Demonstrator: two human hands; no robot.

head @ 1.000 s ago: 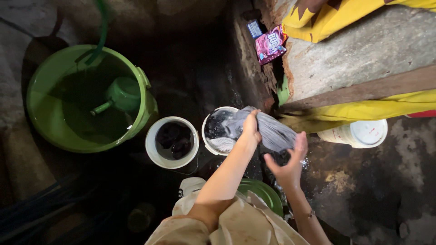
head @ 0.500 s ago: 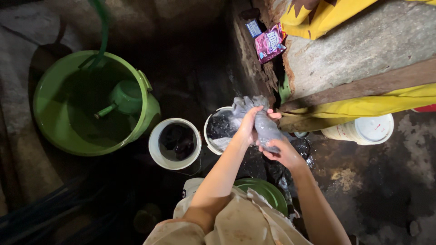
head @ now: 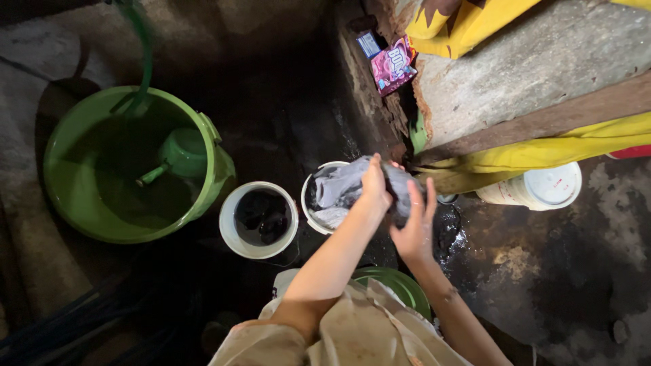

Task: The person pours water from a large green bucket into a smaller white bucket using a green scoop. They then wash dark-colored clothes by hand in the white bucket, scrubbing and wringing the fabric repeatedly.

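Both my hands grip one wet grey cloth [head: 399, 181] and bunch it tight between them. My left hand [head: 375, 184] holds the end that trails into a small white bucket [head: 310, 181] with more grey cloth [head: 336, 191] in it. My right hand [head: 415, 224] clasps the dark twisted end, just right of that bucket and above the wet floor.
A second white bucket [head: 228, 234] with dark laundry stands to the left. A big green tub [head: 215, 163] of water holds a green scoop [head: 182, 152]. A white lidded pail [head: 548, 186], yellow cloth [head: 542, 152], a pink sachet [head: 392, 66] and a green basin [head: 400, 285] lie around.
The cloth was spread wide between my hands a second ago. My hands have come together and squeezed it into a tight bundle beside the small white bucket.
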